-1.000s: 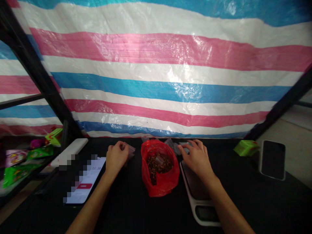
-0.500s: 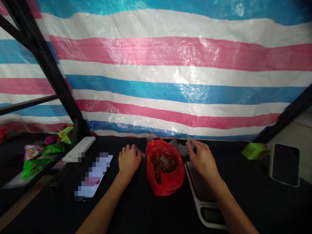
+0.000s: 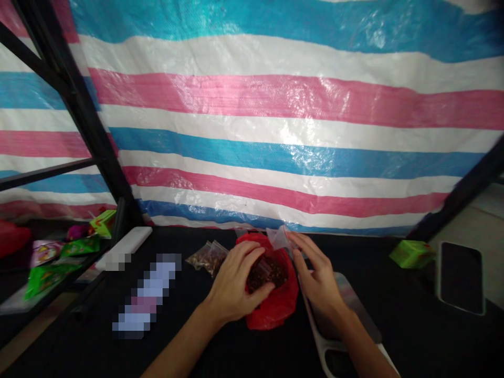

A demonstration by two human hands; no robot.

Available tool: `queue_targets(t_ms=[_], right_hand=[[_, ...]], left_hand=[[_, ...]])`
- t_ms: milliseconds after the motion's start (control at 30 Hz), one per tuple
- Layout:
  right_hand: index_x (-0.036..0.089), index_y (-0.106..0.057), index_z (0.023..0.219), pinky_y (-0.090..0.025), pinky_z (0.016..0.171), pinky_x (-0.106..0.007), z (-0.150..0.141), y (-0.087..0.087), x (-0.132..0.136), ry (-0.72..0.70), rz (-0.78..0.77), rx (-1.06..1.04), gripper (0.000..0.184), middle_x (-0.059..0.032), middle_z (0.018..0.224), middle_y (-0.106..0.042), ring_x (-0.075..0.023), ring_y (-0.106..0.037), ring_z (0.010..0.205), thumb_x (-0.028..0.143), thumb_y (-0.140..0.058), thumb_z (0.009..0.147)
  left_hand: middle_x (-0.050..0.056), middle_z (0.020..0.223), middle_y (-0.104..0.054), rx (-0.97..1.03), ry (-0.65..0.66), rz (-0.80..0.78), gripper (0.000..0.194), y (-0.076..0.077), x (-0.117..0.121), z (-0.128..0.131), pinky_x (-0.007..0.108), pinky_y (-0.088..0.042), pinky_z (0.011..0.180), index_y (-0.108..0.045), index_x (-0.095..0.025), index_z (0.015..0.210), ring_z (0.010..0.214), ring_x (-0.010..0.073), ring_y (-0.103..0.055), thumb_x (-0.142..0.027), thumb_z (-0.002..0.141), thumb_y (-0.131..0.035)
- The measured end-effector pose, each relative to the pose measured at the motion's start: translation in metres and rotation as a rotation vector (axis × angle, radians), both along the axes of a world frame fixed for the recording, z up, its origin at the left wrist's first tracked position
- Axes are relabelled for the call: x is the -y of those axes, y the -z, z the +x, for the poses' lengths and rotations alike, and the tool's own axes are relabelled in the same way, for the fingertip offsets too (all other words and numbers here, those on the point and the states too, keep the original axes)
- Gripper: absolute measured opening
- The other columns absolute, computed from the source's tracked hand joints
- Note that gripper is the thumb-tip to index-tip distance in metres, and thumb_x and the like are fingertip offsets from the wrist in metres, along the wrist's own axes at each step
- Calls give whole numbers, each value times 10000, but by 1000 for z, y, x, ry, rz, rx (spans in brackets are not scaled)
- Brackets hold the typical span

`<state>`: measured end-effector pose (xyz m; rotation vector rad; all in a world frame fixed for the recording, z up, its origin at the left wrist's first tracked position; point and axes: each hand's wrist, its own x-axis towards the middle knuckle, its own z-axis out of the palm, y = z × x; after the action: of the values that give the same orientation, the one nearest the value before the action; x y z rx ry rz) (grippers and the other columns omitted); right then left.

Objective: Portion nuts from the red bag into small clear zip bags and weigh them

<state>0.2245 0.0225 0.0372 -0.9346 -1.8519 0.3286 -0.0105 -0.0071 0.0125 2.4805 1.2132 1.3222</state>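
**No legible text in view**
The phone [image 3: 145, 294] left of the left hand [image 3: 232, 283] has a pixelated screen, so nothing on it can be read. The printed packets [image 3: 47, 257] farther left and the green box [image 3: 412, 254] beyond the right hand [image 3: 321, 278] bear markings too small to read. The scale [image 3: 354, 299] beneath the right hand shows no readable figures.

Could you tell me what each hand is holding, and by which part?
The right hand pinches a clear plastic bag by its top corner; for the left hand, it cannot be told.
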Motion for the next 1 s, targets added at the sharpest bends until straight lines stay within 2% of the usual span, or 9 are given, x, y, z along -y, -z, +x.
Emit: queue_targets(t_ms=[100,233,400,533,700,800,867,933,1000], right_hand=[[311,-529,1497,-415,1187,-479,-18,4,20,-204,-73,100,456,-56,1517,-564,-251,-520,1402,253,-405,1062],[316,-497,1515,-411,1191,-457,-33,10,33,-303,-127,178,473,-56,1511,-570,-232,-533,1387,230,-406,1059],[310,-534,1448,-498,1071,-468,-40,10,23,-114,-118,101,429,-76,1379,-654,-254,-628,1234,249,-485,1027],[282,-669,1258,-490,994,-523,-37,21,10,47,-83,279,312,-82,1193,-727,-310,-644,1119,256,-611,952],[281,-715,1011,-464,947,-516,-33,40,3,63,-95,408,255,-55,1011,-752,-313,-635,1051,110,-658,831],[297,-718,1049,-405,1018,-547,-38,26,6,36,-96,361,345,-49,1119,-742,-313,-611,1144,58,-586,838],[298,-728,1032,-407,1022,-534,-44,5,12,-2,-131,246,240,-51,1135,-731,-303,-614,1135,146,-588,908],[296,-725,987,-472,967,-466,-46,-13,25,-168,-224,71,126,-48,1046,-725,-268,-640,1038,290,-601,960],[304,-706,1040,-534,869,-425,-41,-12,48,-366,-368,-116,200,-63,1015,-713,-260,-658,963,400,-533,1008]], left_hand=[[195,1606,-376,46,37,-66,983,6,5,15,591,-352,1197,-205,-229,1606,1475,382,-380,-482,831,-754],[169,1531,-500,106,-35,-160,735,8,0,12,560,-388,1172,-263,-240,1599,1411,329,-477,-383,966,-608],[141,1419,-607,335,-175,-190,508,8,-8,3,459,-465,1101,-438,-239,1504,1282,279,-599,-330,1012,-524],[126,1272,-688,512,-322,-202,382,3,-11,-2,381,-525,999,-511,-229,1387,1137,239,-688,-335,1022,-478],[165,1210,-731,163,-520,-495,498,-5,-13,-5,458,-535,896,-482,-232,1396,1068,360,-728,-486,970,-526],[165,1211,-740,33,-423,-600,605,0,-14,-1,429,-533,853,-413,-244,1458,1044,373,-742,-541,947,-543],[137,1144,-767,3,-394,-610,570,4,-14,2,391,-527,829,-408,-257,1455,1013,352,-755,-484,951,-546],[121,1084,-782,-8,-401,-612,549,6,-15,3,370,-519,799,-407,-255,1452,974,339,-764,-424,949,-547],[119,1062,-786,-4,-408,-610,551,7,-16,2,362,-513,779,-403,-243,1458,947,334,-765,-396,947,-541]])
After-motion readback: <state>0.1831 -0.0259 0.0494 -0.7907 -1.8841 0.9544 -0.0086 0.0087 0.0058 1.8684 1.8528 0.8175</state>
